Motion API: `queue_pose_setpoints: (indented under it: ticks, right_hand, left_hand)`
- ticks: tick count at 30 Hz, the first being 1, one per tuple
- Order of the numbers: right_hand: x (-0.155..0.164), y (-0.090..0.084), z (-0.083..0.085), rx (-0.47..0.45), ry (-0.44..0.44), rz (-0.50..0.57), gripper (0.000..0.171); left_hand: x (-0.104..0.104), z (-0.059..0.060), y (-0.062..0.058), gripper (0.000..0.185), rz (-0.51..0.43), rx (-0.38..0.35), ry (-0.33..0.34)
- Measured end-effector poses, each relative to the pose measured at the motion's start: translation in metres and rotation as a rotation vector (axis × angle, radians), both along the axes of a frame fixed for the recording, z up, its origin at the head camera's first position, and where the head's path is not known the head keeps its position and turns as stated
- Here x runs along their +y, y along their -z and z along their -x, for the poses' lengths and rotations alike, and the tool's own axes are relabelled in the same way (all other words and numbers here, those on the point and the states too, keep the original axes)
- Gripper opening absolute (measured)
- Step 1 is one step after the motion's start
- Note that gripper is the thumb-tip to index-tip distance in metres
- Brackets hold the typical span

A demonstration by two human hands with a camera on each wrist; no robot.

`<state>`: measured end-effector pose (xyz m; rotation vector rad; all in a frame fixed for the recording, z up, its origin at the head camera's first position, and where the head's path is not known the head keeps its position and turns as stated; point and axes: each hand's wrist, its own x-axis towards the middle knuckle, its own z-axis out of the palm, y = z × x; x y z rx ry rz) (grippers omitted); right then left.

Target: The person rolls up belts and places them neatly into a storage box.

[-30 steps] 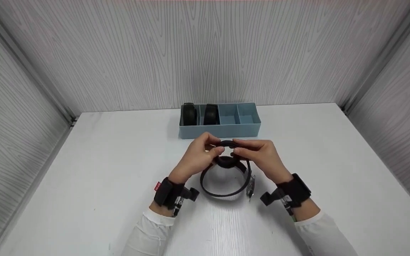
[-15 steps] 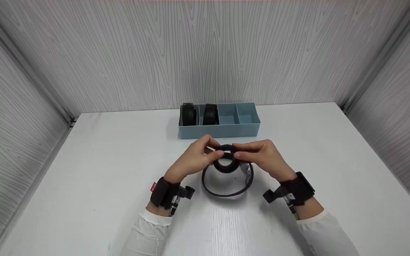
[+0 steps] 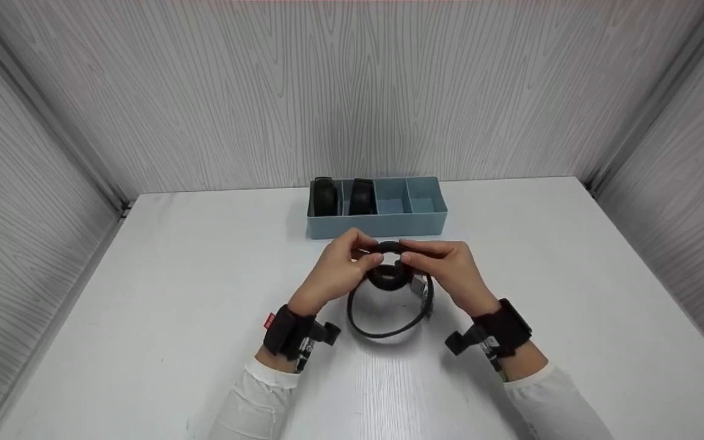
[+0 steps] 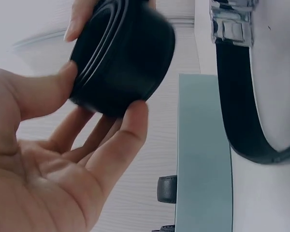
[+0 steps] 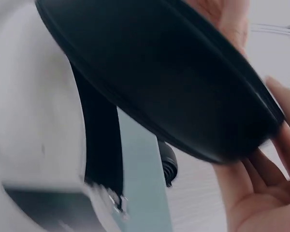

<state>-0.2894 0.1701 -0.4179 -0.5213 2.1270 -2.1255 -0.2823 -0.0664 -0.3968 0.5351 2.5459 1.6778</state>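
A black leather belt, partly wound into a coil (image 4: 130,53), is held between both hands in front of the blue box. My left hand (image 3: 335,269) grips the coil's left side, thumb on the near edge and fingers beneath it in the left wrist view. On the opposite side, my right hand (image 3: 453,269) pinches it between thumb and fingers. The unwound strap (image 4: 238,96) hangs in a wide loop below the coil. A silvery metal buckle (image 4: 232,29) is on this loose part, near the right side of the loop in the head view.
Behind the hands stands a pale blue box (image 3: 376,227) with several compartments. Its two left compartments hold a rolled black belt (image 3: 326,198) and another rolled belt (image 3: 362,198). The white table (image 3: 175,293) meets grained grey panels at the back and sides.
Both hands dip slightly, then rise again with the coil, which tips and turns between them. The buckle at the loop's right side has shifted up toward the coil.
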Motion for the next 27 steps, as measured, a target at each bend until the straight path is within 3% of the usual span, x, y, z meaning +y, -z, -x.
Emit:
queue_pose_setpoints:
  ticks: [4, 7, 11, 18, 22, 27]
  right_hand:
    - [-0.004, 0.001, -0.001, 0.007, 0.049, 0.040, 0.036]
    - [-0.003, 0.001, -0.001, 0.009, 0.043, 0.037, 0.037]
    - [0.002, -0.001, 0.000, -0.003, -0.014, 0.007, 0.039]
    - [0.013, -0.007, 0.003, -0.013, -0.130, -0.200, 0.036]
    - [0.014, -0.009, 0.003, -0.016, -0.138, -0.217, 0.036]
    - [0.007, -0.003, 0.002, -0.012, -0.050, -0.082, 0.040]
  left_hand:
    - [0.000, 0.000, 0.000, 0.025, -0.028, 0.008, -0.037]
    - [-0.001, -0.001, -0.001, 0.027, -0.020, 0.000, -0.017]
    - [-0.004, 0.000, -0.002, 0.026, -0.001, -0.032, 0.052]
    - [-0.007, 0.001, -0.002, 0.025, 0.099, -0.048, 0.211]
    - [-0.004, 0.000, 0.000, 0.021, 0.100, -0.037, 0.190]
    - [-0.001, -0.001, 0.000, 0.021, 0.019, -0.016, 0.095]
